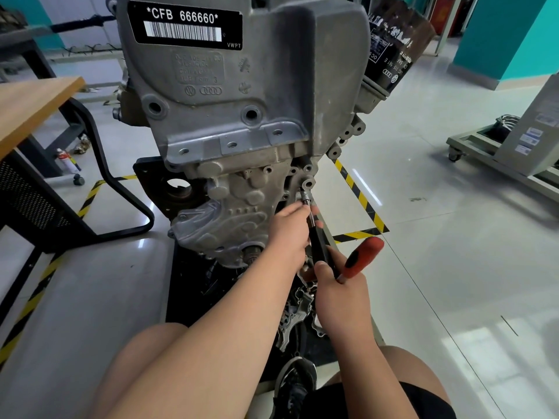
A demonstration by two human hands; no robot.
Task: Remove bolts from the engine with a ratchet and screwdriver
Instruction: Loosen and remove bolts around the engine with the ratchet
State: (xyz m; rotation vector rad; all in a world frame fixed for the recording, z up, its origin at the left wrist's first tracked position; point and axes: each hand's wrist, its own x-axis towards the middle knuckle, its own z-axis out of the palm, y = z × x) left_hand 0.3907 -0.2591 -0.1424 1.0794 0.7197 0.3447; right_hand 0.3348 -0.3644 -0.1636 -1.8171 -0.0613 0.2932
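At engine [242, 131], tool [318, 243] in right hand [341, 293]

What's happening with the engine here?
A person is working at a grey cast-metal engine. Their left hand pinches the small silver socket, holding it at a bolt boss low on the engine. The right hand grips the black tool shaft behind it, and a red-and-black handle sticks out of that hand. Whether the bolt is loose can't be told.
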